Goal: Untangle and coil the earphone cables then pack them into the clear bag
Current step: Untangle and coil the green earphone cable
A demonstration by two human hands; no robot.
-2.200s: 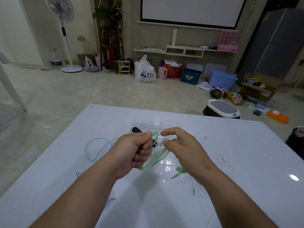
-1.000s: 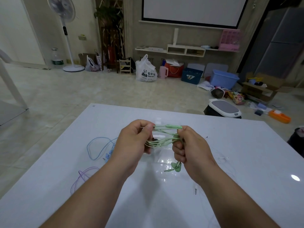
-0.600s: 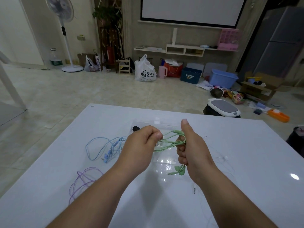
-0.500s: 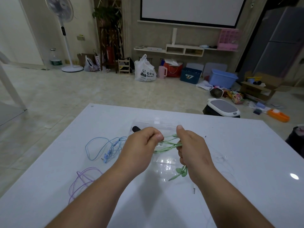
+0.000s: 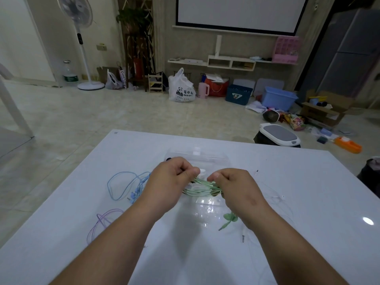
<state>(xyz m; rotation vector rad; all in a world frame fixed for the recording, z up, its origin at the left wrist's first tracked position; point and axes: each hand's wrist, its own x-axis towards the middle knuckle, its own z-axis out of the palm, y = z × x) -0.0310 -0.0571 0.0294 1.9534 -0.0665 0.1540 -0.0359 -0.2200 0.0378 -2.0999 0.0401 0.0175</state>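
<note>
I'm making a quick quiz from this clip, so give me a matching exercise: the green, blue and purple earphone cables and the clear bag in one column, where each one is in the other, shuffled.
Things:
1. green earphone cable
2. blue earphone cable
3. purple earphone cable
4. clear bag

Places:
A. on the table, nearest the person, at their left
B. flat on the table under and beyond the hands
C. bunched between the left hand and right hand
D. loose on the table just left of the left hand

Pairs: 1-C, 2-D, 3-A, 4-B
</note>
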